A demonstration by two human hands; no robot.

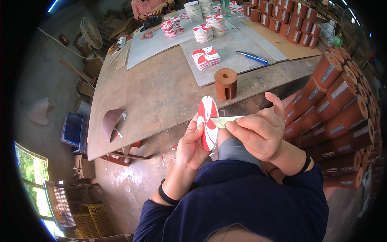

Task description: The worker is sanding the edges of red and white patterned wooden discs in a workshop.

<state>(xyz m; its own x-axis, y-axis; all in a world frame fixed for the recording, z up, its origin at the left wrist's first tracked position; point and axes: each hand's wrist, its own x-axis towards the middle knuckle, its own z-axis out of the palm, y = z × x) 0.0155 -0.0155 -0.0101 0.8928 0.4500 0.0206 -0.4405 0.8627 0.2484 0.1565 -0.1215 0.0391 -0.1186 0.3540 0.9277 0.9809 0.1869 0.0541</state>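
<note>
1. A worn brown tabletop (pixel 153 86) filled the upper middle of the frame, with a grey sheet (pixel 197 74) laid over part of it.
2. Room: fan (pixel 89 32) at upper left, blue crate (pixel 72 131) at left, yellow crates (pixel 96 220) at lower left; floor (pixel 119 189) marked with pale patches. Another person (pixel 147 7) sat at the top edge.
3. Red-brown cylinders (pixel 342 94) were stacked along the right side; one slotted cylinder (pixel 225 84) stood alone, upright, near the frame's centre. Beyond it lay a pile of patterned square cards (pixel 206 58) and a blue-handled knife (pixel 256 59).
4. Left grip (pixel 192 148): closed on the disc, thumb on its face, fingers mostly hidden behind.
5. Right grip (pixel 260 133): thumb and forefinger pinched a pale strip (pixel 220 122); another finger was raised.
6. Red-and-white disc (pixel 209 139): centre of the frame, held off the tabletop, turned steeply so it looked a narrow oval. Curved swirl pattern, round edge. The strip's end overlapped its face near the middle; pressure could not be told.
</note>
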